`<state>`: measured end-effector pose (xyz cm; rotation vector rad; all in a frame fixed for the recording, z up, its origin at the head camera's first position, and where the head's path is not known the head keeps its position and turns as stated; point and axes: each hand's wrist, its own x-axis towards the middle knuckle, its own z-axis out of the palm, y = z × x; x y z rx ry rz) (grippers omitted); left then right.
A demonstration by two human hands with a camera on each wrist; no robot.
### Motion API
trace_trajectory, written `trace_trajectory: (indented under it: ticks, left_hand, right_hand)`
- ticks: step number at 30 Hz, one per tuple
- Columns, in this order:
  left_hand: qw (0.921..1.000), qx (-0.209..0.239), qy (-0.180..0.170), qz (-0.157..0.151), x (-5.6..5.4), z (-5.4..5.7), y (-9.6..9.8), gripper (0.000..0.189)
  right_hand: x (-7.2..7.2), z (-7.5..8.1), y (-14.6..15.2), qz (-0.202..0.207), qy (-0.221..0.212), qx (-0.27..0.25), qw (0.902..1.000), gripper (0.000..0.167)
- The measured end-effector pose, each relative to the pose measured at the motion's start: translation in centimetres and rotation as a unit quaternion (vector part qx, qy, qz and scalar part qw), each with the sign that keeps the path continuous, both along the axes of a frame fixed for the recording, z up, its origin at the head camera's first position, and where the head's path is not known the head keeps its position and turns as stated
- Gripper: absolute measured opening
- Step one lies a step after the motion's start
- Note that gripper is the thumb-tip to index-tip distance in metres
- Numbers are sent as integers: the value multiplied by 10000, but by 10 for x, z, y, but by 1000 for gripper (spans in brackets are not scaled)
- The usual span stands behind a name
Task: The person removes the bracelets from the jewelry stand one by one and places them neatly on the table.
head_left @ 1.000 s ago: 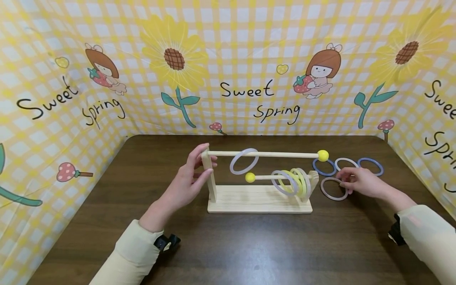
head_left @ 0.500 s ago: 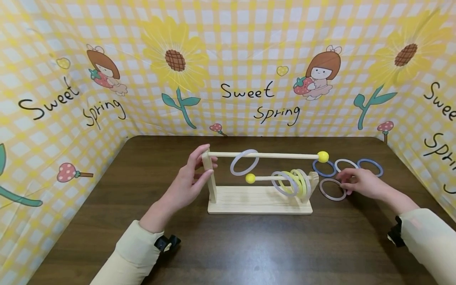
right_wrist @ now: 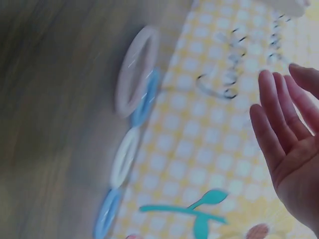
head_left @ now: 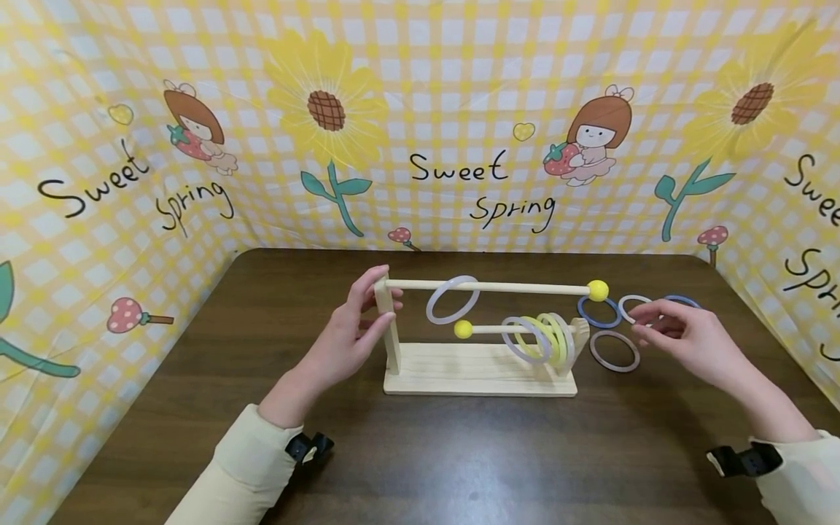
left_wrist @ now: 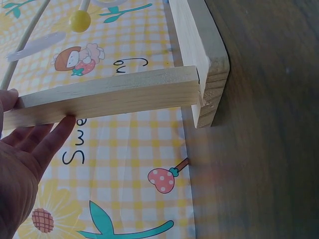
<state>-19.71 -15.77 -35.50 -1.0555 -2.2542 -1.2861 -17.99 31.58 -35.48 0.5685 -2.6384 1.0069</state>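
Observation:
My left hand [head_left: 344, 332] grips the left post [head_left: 389, 332] of a wooden ring stand, thumb and fingers on opposite sides of it; the left wrist view shows the same post [left_wrist: 134, 92]. One pale lilac ring [head_left: 449, 321] hangs on the stand's upper rod [head_left: 525, 287]. Several lilac, yellow and white rings sit on the lower rod [head_left: 485, 329], near its right post. Held over the tabletop, my right hand [head_left: 689, 339] has loosely bent fingers and nothing in them. A pinkish ring [head_left: 620, 370] lies flat on the table just left of that hand.
Behind the pinkish ring lie a blue ring [head_left: 599, 324], a white ring [head_left: 623, 308] and another blue ring [head_left: 682, 298], partly covered by the right hand. A yellow checked cloth [head_left: 459, 95] stands behind and beside the dark wooden table [head_left: 394, 452].
My right hand has left the pinkish ring and moved up and to the right, fingers apart from it. The ring stays on the table. My left hand keeps its grip on the post.

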Motion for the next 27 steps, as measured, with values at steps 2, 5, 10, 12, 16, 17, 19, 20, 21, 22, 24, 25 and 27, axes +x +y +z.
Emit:
trace_trajectory:
  ticks: [2, 5, 10, 12, 16, 17, 19, 20, 21, 22, 24, 25, 27]
  left_hand:
    - [10000, -8, 2, 4, 0, 0, 0, 65]
    - [10000, -12, 0, -4, 0, 1, 0, 65]
    - [10000, -25, 7, -9, 0, 1, 0, 65]
    - [10000, -35, 10, -13, -1, 1, 0, 65]
    - [10000, -43, 5, -16, -1, 1, 0, 65]
    - [10000, -37, 1, -14, -1, 1, 0, 65]
    - [10000, -15, 1, -12, -1, 1, 0, 65]
    - [10000, -4, 0, -16, -1, 0, 0, 65]
    - [10000, -2, 0, -20, -1, 0, 0, 65]
    - [10000, -5, -1, -19, 0, 0, -1, 65]
    - [10000, -6, -1, -29, 0, 0, 0, 65]
    - [10000, -9, -12, -29, 0, 1, 0, 65]
    - [10000, -10, -30, -27, 0, 1, 0, 65]
  right_hand:
    - [6, 4, -8, -43, 201, -182, 9996, 20]
    - [14, 8, -21, 1, 533, -549, 9971, 25]
    - [24, 14, -43, 403, 806, -1193, 9888, 32]
    - [27, 14, -53, 600, 865, -1347, 9853, 33]
    - [31, 15, -73, 1073, 907, -1493, 9788, 32]
    - [32, 16, -78, 1192, 898, -1527, 9769, 32]
    - [33, 17, -88, 1430, 788, -1609, 9734, 31]
    - [33, 17, -94, 1543, 724, -1640, 9716, 30]
    - [34, 16, -99, 1634, 653, -1670, 9701, 30]
    - [34, 16, -105, 1694, 581, -1713, 9688, 30]
    - [35, 14, -116, 1845, 463, -1825, 9646, 30]
    - [35, 13, -122, 1929, 432, -1866, 9623, 31]
    - [35, 11, -134, 2084, 377, -1966, 9573, 32]
